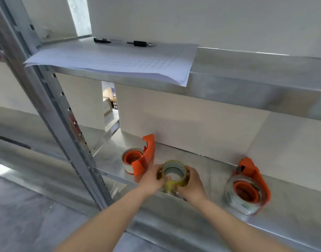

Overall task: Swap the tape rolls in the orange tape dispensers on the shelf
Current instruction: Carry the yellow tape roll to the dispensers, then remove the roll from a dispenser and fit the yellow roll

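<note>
— While both hands are on that loose yellowish tape roll (174,174), what makes this step go well?

— I'd say keep it level and gripped by the outer rim, so the sticky end doesn't catch on a sleeve or on the shelf (292,206). It sits over the front part of the lower shelf, between the two orange dispensers. Both look loaded: the left dispenser (140,158) carries a clear roll, the right dispenser (249,188) another. So one of them likely has to be emptied before this roll goes on a hub.

— And the hands?

— Both forearms reach in from below. The left hand (150,179) cups the roll's left side, and the right hand (193,184) its right, fingers curled round the rim and holding it. Whether a thumb is picking at the tape end, I can't tell.
</note>
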Demonstrator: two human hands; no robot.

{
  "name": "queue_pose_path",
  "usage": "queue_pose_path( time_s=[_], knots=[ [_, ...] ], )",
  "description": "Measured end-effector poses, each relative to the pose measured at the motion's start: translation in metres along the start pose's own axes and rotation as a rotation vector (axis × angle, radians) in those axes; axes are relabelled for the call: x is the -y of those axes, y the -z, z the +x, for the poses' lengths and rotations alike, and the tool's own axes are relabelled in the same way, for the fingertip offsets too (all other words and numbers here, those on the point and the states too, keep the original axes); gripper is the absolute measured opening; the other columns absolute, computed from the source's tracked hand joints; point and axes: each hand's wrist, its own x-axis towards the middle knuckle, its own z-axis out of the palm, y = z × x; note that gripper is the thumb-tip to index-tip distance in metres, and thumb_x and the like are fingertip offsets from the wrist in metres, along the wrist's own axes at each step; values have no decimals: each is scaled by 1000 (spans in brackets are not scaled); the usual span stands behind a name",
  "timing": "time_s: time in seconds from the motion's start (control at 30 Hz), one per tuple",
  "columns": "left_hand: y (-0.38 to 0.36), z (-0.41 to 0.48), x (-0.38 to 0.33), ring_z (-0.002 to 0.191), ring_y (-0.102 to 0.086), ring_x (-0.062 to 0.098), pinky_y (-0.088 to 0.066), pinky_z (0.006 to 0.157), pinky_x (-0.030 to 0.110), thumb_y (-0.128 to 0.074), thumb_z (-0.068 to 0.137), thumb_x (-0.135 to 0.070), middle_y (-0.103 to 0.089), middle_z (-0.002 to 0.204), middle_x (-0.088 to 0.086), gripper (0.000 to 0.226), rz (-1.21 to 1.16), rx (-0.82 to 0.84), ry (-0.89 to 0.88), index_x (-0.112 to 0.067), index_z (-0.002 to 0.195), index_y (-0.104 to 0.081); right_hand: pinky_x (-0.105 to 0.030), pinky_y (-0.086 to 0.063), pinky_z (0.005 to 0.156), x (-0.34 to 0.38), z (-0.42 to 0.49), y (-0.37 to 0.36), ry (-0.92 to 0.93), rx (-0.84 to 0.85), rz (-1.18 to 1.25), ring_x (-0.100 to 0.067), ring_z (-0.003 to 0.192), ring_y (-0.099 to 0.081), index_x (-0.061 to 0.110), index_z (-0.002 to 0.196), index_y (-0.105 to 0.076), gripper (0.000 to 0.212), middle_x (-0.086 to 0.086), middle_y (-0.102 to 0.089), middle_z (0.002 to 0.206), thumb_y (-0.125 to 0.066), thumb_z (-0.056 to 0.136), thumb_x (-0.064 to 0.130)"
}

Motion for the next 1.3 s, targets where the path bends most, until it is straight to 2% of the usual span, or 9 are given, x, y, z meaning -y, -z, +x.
queue_pose_path(
  time_s=[0.13,0.2,0.33,0.57,0.73,0.87,1.03,1.13,1.3],
  knots=[
    [4,8,6,122,-52,19,-41,104,29,-65,82,-26,-55,131,1,56,53,16,-32,-17,132,-43,-24,-46,91,-3,2,-12,-87,-26,-133,-20,113,-55,20,117,-50,71,-1,-58,117,-79,54,37],
    [10,13,2,134,-40,16,-31,111,25,-63,83,-27,-42,145,-2,66,170,41,-159,-19,141,-33,-34,-23,114,0,2,-23,-121,-53,-302,-24,139,-26,15,142,-23,102,-7,-32,147,-70,57,48],
    [38,24,-4,141,-27,12,-18,116,23,-58,87,-30,-32,152,-5,63,194,8,-392,-22,143,-30,-40,8,116,31,1,-49,9,-94,-439,-21,146,4,18,147,-4,109,0,-6,157,-54,56,54],
    [128,50,52,145,-21,17,-11,118,31,-59,84,-42,-30,154,-2,72,297,-57,-345,-20,145,-27,-30,-34,102,88,23,-126,115,-153,-214,-22,120,-42,11,135,-38,78,-11,-49,129,-71,67,29],
    [142,47,91,142,-28,19,-30,108,35,-45,89,-51,-30,154,6,57,315,194,-27,-18,136,-42,-17,-28,96,80,27,-155,-100,-116,-175,-25,126,-42,17,128,-47,48,-12,-42,136,-62,83,19],
    [136,38,87,108,-58,25,-41,83,28,-50,90,-39,-62,117,4,38,127,189,41,-17,122,-52,-19,-34,92,80,29,-161,-108,-137,-184,-25,116,-50,12,122,-50,38,-12,-48,130,-57,84,14],
    [135,44,67,99,-63,26,-53,85,42,-64,77,-23,-69,107,7,7,-388,62,236,-25,84,-65,-22,-40,92,81,34,-155,-103,-273,-103,-22,112,-56,16,121,-53,37,-6,-59,124,-56,84,13],
    [145,45,54,81,-61,25,-53,66,33,-63,81,-8,-65,92,13,9,-710,38,406,-15,86,-61,-25,-42,93,87,33,-150,-71,-311,-45,-18,112,-56,20,124,-52,38,-1,-59,124,-56,86,19],
    [157,39,29,80,-61,21,-50,72,29,-59,85,-15,-67,83,11,9,-969,226,443,-8,90,-60,-23,-39,97,99,33,-124,-15,-273,70,-10,112,-51,19,132,-46,40,8,-53,124,-49,93,19]
  ],
)
